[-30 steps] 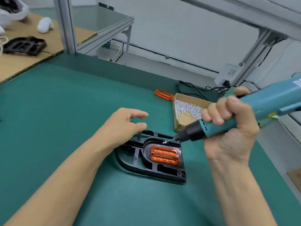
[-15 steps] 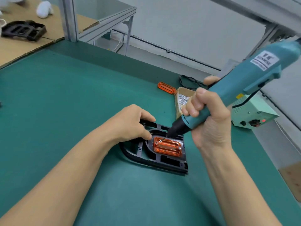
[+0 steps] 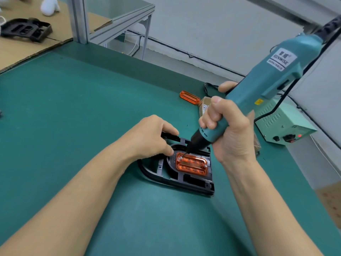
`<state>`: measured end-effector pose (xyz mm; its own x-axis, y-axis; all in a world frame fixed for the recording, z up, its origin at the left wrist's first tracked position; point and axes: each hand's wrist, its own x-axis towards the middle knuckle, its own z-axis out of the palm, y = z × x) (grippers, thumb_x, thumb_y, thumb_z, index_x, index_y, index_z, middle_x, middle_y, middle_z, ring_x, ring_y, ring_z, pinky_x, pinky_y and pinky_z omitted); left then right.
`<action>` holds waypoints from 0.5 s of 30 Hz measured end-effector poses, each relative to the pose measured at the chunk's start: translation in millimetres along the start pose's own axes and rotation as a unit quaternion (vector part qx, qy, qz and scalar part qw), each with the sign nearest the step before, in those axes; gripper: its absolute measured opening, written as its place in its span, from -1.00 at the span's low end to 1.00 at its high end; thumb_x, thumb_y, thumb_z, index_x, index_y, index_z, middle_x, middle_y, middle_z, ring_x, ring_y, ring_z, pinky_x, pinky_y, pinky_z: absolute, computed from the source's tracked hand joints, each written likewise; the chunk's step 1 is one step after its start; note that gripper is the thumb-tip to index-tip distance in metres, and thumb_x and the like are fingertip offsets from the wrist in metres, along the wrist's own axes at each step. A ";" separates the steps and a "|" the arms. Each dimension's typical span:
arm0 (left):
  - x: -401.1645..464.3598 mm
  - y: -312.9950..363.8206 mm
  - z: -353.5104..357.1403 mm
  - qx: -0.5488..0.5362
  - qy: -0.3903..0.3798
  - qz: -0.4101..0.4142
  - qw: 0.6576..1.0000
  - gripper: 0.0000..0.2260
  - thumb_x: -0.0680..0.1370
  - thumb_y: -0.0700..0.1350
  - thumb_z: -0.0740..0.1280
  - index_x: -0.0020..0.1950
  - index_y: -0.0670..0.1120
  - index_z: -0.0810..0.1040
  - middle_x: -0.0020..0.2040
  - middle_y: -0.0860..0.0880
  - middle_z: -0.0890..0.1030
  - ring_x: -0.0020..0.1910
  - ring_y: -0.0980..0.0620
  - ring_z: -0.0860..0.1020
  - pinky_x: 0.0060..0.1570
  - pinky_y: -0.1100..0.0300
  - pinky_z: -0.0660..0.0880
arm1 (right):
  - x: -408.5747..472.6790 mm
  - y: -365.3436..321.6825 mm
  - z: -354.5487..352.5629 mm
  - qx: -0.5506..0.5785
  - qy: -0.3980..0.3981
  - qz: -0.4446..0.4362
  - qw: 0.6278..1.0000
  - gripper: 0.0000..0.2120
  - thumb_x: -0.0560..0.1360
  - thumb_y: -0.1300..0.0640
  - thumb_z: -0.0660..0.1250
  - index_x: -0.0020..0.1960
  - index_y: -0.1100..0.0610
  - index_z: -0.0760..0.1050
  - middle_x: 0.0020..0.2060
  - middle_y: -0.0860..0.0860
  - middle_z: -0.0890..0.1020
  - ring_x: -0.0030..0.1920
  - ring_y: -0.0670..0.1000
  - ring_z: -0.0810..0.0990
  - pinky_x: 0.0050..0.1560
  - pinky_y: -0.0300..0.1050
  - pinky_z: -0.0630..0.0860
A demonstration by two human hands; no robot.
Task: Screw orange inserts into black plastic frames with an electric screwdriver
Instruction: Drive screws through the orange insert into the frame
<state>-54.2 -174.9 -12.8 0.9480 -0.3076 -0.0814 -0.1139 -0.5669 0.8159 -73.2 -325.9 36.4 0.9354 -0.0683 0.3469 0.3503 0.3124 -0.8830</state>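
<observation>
A black plastic frame (image 3: 186,180) lies on the green mat (image 3: 73,108) with an orange insert (image 3: 191,164) seated in its recess. My left hand (image 3: 153,137) grips the frame's far left edge, fingers curled over it. My right hand (image 3: 228,130) grips a teal electric screwdriver (image 3: 267,78), held steeply tilted. Its bit tip sits on a screw at the insert's upper left corner. A second screw head shows at the insert's right end.
A spare orange insert (image 3: 190,97) lies on the mat beyond the frame, next to a cardboard box of screws (image 3: 203,106). A pale green power supply (image 3: 284,126) stands at the right. Another black frame (image 3: 25,29) rests on cardboard at the far left, behind an aluminium post (image 3: 79,19).
The screwdriver has swung from nearly level to steeply tilted and its bit has come down onto the insert's upper left corner. My left hand has closed onto the frame's edge.
</observation>
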 end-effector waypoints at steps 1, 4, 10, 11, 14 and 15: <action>0.0 0.3 0.0 0.000 0.000 0.000 1.000 -0.55 0.33 -0.20 0.53 0.19 0.05 0.61 0.14 0.13 0.62 0.11 0.16 0.54 0.14 0.26 0.40 | 0.5 -0.2 0.1 -0.005 -0.006 -0.001 1.000 -0.81 0.39 0.36 0.22 -0.08 0.12 0.39 -0.54 -0.03 0.31 -0.56 -0.04 0.27 -0.42 -0.20 0.32; -0.2 0.6 0.6 0.006 -0.001 -0.003 1.000 -0.56 0.34 -0.20 0.53 0.18 0.05 0.61 0.13 0.14 0.62 0.09 0.16 0.55 0.10 0.27 0.42 | 2.1 -0.3 1.8 -0.030 -0.041 0.005 0.999 -0.82 0.39 0.35 0.23 -0.08 0.13 0.40 -0.54 -0.03 0.32 -0.56 -0.02 0.27 -0.42 -0.20 0.33; -0.7 1.4 0.9 0.000 -0.002 -0.006 1.000 -0.58 0.33 -0.20 0.52 0.16 0.05 0.63 0.06 0.14 0.64 0.02 0.16 0.57 0.01 0.27 0.45 | 4.8 0.6 7.8 -0.058 -0.143 0.013 0.988 -0.80 0.39 0.37 0.22 -0.05 0.15 0.39 -0.57 -0.05 0.35 -0.58 -0.05 0.27 -0.43 -0.22 0.36; -0.8 1.4 0.8 0.000 -0.005 -0.005 1.000 -0.58 0.33 -0.20 0.52 0.16 0.05 0.64 0.06 0.14 0.64 0.02 0.16 0.57 0.00 0.27 0.45 | 4.9 1.4 8.5 -0.058 -0.157 0.015 0.986 -0.80 0.39 0.38 0.21 -0.05 0.15 0.39 -0.58 -0.06 0.36 -0.58 -0.05 0.27 -0.43 -0.23 0.36; -1.4 0.8 0.9 -0.003 -0.005 -0.007 1.000 -0.59 0.33 -0.20 0.52 0.15 0.05 0.63 0.08 0.13 0.64 0.05 0.13 0.56 0.07 0.21 0.47 | 5.5 3.2 8.8 -0.060 -0.164 0.019 0.984 -0.79 0.39 0.37 0.21 -0.04 0.14 0.39 -0.58 -0.07 0.36 -0.58 -0.05 0.26 -0.43 -0.24 0.36; -1.4 1.0 1.4 -0.005 -0.003 -0.009 1.000 -0.59 0.33 -0.20 0.52 0.15 0.05 0.63 0.09 0.13 0.63 0.07 0.12 0.56 0.10 0.19 0.47 | 5.3 3.4 8.0 -0.058 -0.155 0.020 0.986 -0.79 0.39 0.36 0.21 -0.03 0.14 0.39 -0.58 -0.07 0.36 -0.58 -0.05 0.26 -0.43 -0.24 0.36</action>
<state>-56.1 -176.1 -12.6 0.9478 -0.3029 -0.0996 -0.0942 -0.5646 0.8199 -67.4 -317.6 37.7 0.8954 0.2400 0.3749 0.3331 0.1974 -0.9220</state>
